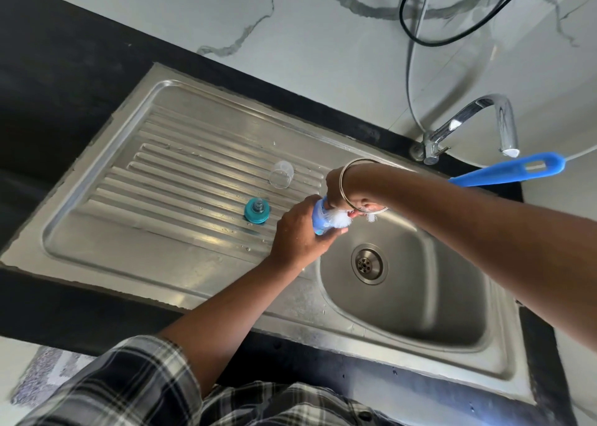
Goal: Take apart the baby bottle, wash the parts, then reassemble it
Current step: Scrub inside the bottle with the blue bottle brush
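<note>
We hold the bottle (320,216) in our left hand (298,231) at the left edge of the basin (420,296), so that whatever runs off should fall toward the drain (369,263) rather than onto the tabletop (64,79). The left grip is wrapped around the bottle body, fingers pressed against it, with the open mouth turned right toward the brush (339,220). Our right hand (347,196) reaches across from the right; its grip is closed, pinching the brush close to the white bristles, which sit at the bottle mouth. The long blue handle (510,175) trails away to the right behind the wrist, near the tap (478,125). Gripping this close to the bristles probably gives finer control for working them through the narrow opening. A bangle (345,183) circles the right wrist.

The two loose parts lie on the ribbed drainboard (161,173), left of the hands and well apart from the basin: the clear cap (281,174) farther off on its side, and the teal ring (256,210) nearer, with the teat showing at its centre. The ribs let them drain and keep them clear of the scrubbing.

We judge the work to be at the washing stage: the bottle is already apart and reassembly is not yet begun. No water is seen leaving the tap.
</note>
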`<state>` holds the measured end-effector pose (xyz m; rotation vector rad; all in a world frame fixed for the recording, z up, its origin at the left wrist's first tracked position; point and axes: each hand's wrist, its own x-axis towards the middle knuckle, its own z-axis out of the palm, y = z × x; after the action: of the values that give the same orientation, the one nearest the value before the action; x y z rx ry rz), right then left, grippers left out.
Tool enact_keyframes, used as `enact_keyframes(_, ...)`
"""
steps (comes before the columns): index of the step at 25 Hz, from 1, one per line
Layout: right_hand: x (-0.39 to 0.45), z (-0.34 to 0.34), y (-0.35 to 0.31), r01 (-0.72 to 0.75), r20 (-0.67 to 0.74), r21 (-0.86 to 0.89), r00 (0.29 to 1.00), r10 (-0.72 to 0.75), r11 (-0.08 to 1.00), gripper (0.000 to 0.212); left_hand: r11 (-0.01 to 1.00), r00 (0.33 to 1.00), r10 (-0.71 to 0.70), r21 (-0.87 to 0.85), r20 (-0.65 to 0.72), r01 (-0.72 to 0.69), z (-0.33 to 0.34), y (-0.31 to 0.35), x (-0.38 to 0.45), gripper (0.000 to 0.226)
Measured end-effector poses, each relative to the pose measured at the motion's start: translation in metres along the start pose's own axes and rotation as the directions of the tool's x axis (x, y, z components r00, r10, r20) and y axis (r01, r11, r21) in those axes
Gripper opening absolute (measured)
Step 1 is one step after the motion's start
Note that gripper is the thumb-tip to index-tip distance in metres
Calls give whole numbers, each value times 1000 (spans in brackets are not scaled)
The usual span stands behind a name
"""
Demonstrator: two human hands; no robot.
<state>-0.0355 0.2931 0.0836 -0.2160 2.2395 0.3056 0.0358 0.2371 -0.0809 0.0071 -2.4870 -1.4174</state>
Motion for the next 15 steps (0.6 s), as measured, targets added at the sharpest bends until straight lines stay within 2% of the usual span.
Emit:
enact_keyframes(2,-5,3,-4,22,-78,-251,996,-43,968,25,1000,1000,-21,0,-19,21,1,2,3,45)
enact_keyframes(4,-9,3,-1,152,-129,-430,965,-227,890,27,1000,1000,-7,-12,4,7,-1,-1,6,44)
enact_keyframes(5,-14,-1,3,240,-104,-511,936,-337,826,27,1000,999,-7,-23,37,8,-4,-3,9,45)
enact_keyframes(7,-27,-17,15,352,-22,-686,864,-503,637,28,999,995,-7,-50,98,12,-7,-4,14,44)
enact_keyframes(9,-38,-37,27,373,67,-848,780,-623,376,21,998,996,2,-65,91,4,-7,-5,13,42)
enact_keyframes(11,-43,-50,35,367,126,-901,731,-670,231,16,997,996,10,-73,83,-4,-7,-6,12,42)
enact_keyframes(15,-29,-42,31,317,147,-941,696,-703,117,19,999,995,15,-33,95,-12,-5,-6,12,41)
